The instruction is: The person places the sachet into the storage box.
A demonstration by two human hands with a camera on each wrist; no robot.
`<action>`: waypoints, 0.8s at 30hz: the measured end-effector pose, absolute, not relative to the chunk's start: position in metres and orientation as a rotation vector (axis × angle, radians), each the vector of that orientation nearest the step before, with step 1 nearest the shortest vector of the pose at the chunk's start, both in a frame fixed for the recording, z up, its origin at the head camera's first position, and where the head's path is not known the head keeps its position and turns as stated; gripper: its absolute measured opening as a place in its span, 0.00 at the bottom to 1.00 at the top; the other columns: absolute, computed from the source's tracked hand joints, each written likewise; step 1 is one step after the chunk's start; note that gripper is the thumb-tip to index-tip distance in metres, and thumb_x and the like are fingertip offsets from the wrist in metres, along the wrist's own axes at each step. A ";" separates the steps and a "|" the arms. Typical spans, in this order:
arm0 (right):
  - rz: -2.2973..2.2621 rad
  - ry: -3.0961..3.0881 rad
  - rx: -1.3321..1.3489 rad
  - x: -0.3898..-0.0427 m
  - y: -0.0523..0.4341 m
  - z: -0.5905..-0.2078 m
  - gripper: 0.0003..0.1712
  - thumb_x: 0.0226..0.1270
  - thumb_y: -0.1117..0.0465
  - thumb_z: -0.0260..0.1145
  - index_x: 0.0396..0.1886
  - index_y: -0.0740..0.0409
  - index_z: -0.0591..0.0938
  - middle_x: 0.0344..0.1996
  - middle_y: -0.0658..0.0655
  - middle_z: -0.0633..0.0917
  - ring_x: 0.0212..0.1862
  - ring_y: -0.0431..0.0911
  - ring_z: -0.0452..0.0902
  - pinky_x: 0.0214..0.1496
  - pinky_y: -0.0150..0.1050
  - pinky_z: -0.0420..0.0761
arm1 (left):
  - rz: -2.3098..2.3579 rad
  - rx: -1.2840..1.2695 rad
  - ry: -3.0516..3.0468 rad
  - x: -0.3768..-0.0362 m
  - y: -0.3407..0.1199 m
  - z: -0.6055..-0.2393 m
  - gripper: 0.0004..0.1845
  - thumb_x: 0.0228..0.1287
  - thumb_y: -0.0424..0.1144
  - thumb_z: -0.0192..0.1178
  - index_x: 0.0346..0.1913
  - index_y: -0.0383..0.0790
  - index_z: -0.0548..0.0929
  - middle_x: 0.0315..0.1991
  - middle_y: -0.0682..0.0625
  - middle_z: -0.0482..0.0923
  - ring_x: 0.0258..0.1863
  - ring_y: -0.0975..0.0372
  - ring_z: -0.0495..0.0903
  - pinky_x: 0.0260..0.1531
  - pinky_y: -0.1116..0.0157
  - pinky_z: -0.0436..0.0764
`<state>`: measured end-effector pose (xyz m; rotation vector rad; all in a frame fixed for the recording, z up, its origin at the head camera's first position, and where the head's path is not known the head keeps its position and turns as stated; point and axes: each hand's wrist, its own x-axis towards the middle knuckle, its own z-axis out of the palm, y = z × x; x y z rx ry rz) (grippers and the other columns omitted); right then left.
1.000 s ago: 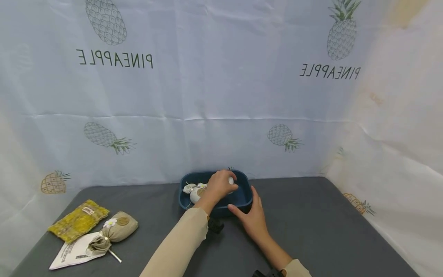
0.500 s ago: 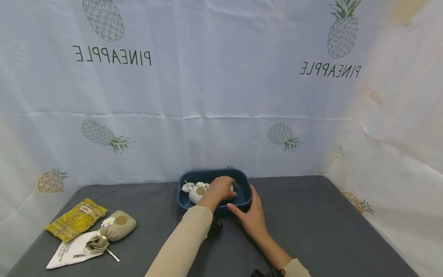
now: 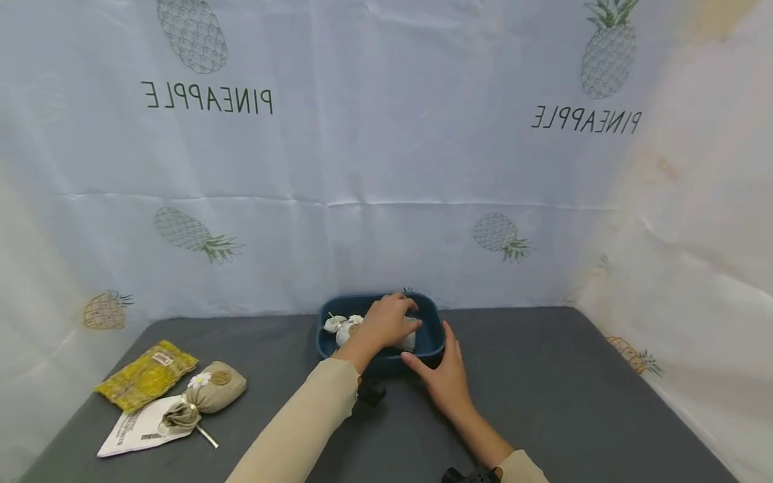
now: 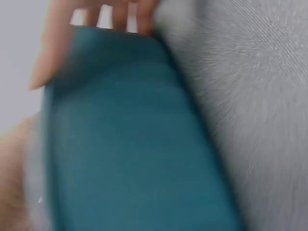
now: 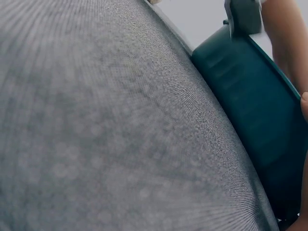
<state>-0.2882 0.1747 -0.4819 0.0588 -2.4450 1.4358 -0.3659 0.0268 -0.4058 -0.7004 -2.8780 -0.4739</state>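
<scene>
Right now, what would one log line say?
left hand: in blue tub, on white sachet | right hand: steadying tub's near wall | beige sachet: on table

left wrist view: motion-blurred | sachet [image 3: 408, 337]: mostly hidden under left hand [image 3: 386, 320] | bin [image 3: 430, 341] front wall: partly covered

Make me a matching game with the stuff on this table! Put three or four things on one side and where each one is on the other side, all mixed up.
Things:
1. white sachet
2. beige sachet with a daisy
3. yellow packet
4. right hand

Places:
A. far left on the grey table
B. inside the blue tray
C. against the tray's near right corner
D. lying on a white printed paper

Pairs: 1-B, 2-D, 3-A, 4-C
</scene>
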 end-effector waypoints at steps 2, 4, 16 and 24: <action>1.428 -2.443 0.061 -0.289 0.175 -0.482 0.61 0.60 0.37 0.73 0.83 0.50 0.50 0.79 0.66 0.57 0.78 0.65 0.58 0.72 0.69 0.64 | -0.528 -0.697 -2.833 -0.358 0.015 -0.395 0.20 0.71 0.53 0.62 0.59 0.48 0.84 0.63 0.47 0.78 0.60 0.51 0.80 0.59 0.50 0.80; 1.415 -2.452 0.059 -0.289 0.177 -0.483 0.62 0.59 0.37 0.74 0.83 0.50 0.50 0.79 0.66 0.57 0.78 0.65 0.57 0.72 0.69 0.64 | -0.566 -0.698 -2.795 -0.349 0.000 -0.385 0.20 0.71 0.51 0.63 0.60 0.47 0.84 0.64 0.46 0.78 0.60 0.51 0.80 0.59 0.49 0.81; 1.387 -2.438 0.048 -0.290 0.187 -0.483 0.62 0.58 0.38 0.75 0.83 0.52 0.51 0.78 0.67 0.58 0.79 0.63 0.56 0.75 0.67 0.60 | -0.473 -0.571 -2.662 -0.290 -0.107 -0.368 0.23 0.64 0.52 0.70 0.57 0.45 0.84 0.59 0.47 0.80 0.57 0.51 0.82 0.55 0.48 0.82; 1.408 -2.463 0.061 -0.290 0.177 -0.482 0.64 0.57 0.36 0.75 0.83 0.54 0.50 0.79 0.66 0.57 0.79 0.64 0.55 0.75 0.68 0.60 | -0.367 -0.376 -2.656 -0.249 -0.178 -0.388 0.27 0.57 0.54 0.74 0.57 0.46 0.84 0.57 0.45 0.82 0.51 0.48 0.84 0.49 0.45 0.83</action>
